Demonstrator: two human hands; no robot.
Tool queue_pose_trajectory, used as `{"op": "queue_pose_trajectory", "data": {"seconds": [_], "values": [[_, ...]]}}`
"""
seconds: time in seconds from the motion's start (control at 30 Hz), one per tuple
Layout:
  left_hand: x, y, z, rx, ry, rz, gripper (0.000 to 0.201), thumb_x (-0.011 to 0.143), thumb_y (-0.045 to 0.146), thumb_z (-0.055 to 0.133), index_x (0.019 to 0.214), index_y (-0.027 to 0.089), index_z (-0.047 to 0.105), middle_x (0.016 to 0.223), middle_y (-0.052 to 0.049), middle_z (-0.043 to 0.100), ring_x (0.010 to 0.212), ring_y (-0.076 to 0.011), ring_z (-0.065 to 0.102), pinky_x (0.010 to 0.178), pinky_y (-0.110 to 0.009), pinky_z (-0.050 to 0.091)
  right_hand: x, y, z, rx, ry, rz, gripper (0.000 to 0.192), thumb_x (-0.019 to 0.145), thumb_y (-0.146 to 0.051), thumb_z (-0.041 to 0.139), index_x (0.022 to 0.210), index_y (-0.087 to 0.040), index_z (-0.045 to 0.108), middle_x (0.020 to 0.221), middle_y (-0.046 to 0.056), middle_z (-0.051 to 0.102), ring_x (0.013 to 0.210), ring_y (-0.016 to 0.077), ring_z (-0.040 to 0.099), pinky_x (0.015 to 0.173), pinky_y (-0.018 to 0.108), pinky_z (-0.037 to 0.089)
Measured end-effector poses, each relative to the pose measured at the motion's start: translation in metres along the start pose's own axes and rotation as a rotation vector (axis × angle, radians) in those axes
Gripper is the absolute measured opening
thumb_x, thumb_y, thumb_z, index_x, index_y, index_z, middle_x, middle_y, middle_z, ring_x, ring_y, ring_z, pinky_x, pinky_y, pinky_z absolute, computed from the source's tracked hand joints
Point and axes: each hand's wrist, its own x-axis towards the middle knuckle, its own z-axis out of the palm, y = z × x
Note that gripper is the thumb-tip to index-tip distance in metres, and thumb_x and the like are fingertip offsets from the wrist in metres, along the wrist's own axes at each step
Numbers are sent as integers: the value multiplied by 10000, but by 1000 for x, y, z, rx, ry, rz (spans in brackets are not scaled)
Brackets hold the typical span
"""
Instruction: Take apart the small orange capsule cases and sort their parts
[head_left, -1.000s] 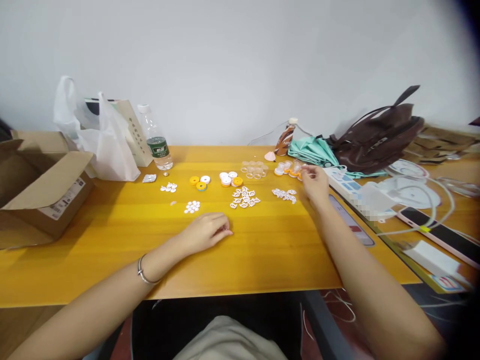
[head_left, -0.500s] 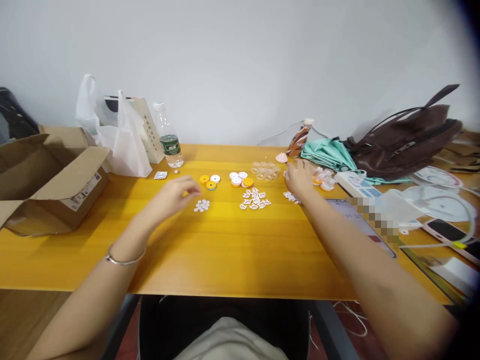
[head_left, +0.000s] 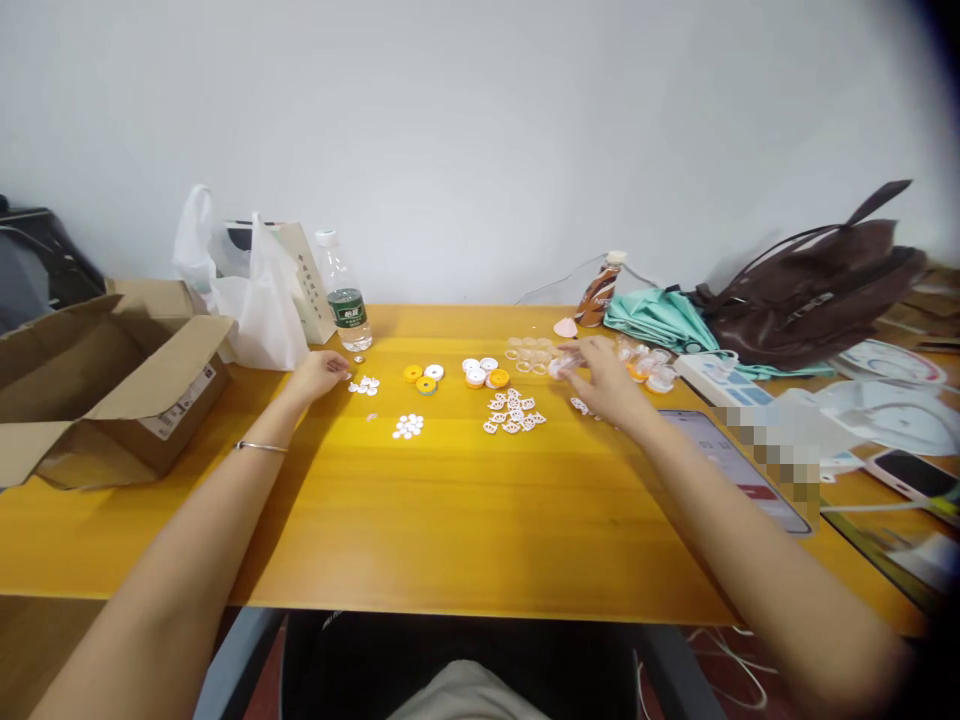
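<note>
1. Left hand (head_left: 319,372), left of centre: fingertips on small white bits (head_left: 364,385) on the desk (head_left: 450,520), grip unclear.
2. Right hand (head_left: 604,380), right of centre: fingers pinched on a clear cap (head_left: 561,366).
3. Clear rings (head_left: 531,349) just behind; bottle (head_left: 343,292) beyond the left hand.

1. Your right hand (head_left: 604,378) covers part of the small white pieces (head_left: 581,406) beneath it, and whatever your fingertips pinch is too blurred to name.
2. Your left hand (head_left: 319,372) hides its own fingertips at the little white cluster (head_left: 364,385); contact cannot be told.
3. The white parts (head_left: 513,411) mid-table are too small for their shape to be read.
4. The cardboard box (head_left: 105,380) is cut off by the left edge.
5. The phone (head_left: 916,473) runs off the right edge.
6. The power strip (head_left: 718,377) ends in a pixelated patch.
</note>
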Motion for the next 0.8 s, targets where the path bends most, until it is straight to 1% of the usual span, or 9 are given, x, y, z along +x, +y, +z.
{"op": "queue_pose_trajectory", "data": {"seconds": [0.1, 0.23, 0.33, 0.37, 0.4, 0.47, 0.53, 0.67, 0.8], "values": [[4, 2, 2, -21, -36, -13, 274, 582, 317, 638, 769, 118, 640, 758, -90, 689, 721, -208, 638, 668, -273, 499, -14, -35, -12, 261, -206, 11, 316, 777, -285, 551, 1078, -193, 533, 1019, 78, 574, 894, 200, 569, 786, 350, 480], [-4, 16, -8, -16, -39, -7, 260, 625, 288, 618, 818, 115, 638, 806, -96, 691, 768, -213, 640, 713, -282, 494, -27, -73, -14, 364, -450, -72, 332, 757, -322, 600, 1066, -209, 553, 1013, 56, 595, 874, 177, 575, 780, 321, 468], [-30, 48, -15, 12, 38, 52, 251, 719, 322, 561, 881, 144, 631, 937, -85, 676, 872, -214, 613, 807, -300, 453, -30, -90, -5, 357, -504, -124, 284, 761, -321, 606, 1014, -196, 573, 951, 56, 597, 850, 170, 565, 758, 303, 453], [-42, 62, -15, 17, 34, 132, 266, 754, 358, 539, 897, 154, 631, 950, -77, 673, 869, -208, 608, 800, -298, 449, -30, -94, -1, 348, -510, -131, 257, 760, -325, 610, 974, -185, 581, 914, 55, 598, 829, 168, 561, 741, 296, 447], [-56, 77, -13, -3, -43, 225, 293, 784, 399, 517, 921, 166, 629, 960, -67, 669, 863, -197, 604, 779, -288, 447, -31, -97, 3, 339, -516, -133, 235, 755, -328, 618, 929, -175, 586, 875, 52, 596, 800, 164, 556, 719, 287, 439], [-84, 108, -2, -65, -373, 378, 347, 789, 476, 517, 941, 185, 628, 929, -46, 666, 817, -175, 597, 714, -262, 448, -32, -100, 11, 334, -534, -136, 211, 736, -333, 640, 850, -164, 586, 802, 36, 586, 726, 147, 538, 660, 262, 415], [-110, 132, 15, -113, -592, 451, 424, 725, 525, 592, 964, 175, 611, 865, -39, 655, 752, -159, 585, 667, -248, 441, -34, -102, 15, 356, -570, -146, 222, 706, -345, 671, 796, -165, 577, 748, 14, 570, 660, 126, 508, 603, 236, 380], [-140, 156, 54, -138, -649, 494, 494, 618, 583, 664, 856, 159, 578, 709, -9, 590, 604, -126, 510, 538, -224, 368, -41, -104, 19, 420, -602, -95, 266, 677, -387, 693, 746, -171, 554, 645, -28, 520, 583, 97, 450, 535, 203, 314], [-147, 152, 78, -176, -518, 439, 394, 683, 522, 637, 805, 159, 542, 687, 8, 546, 590, -113, 468, 525, -218, 333, -52, -105, 27, 520, -623, 33, 349, 664, -460, 691, 810, -181, 539, 625, -47, 508, 560, 88, 440, 518, 198, 303]]}}
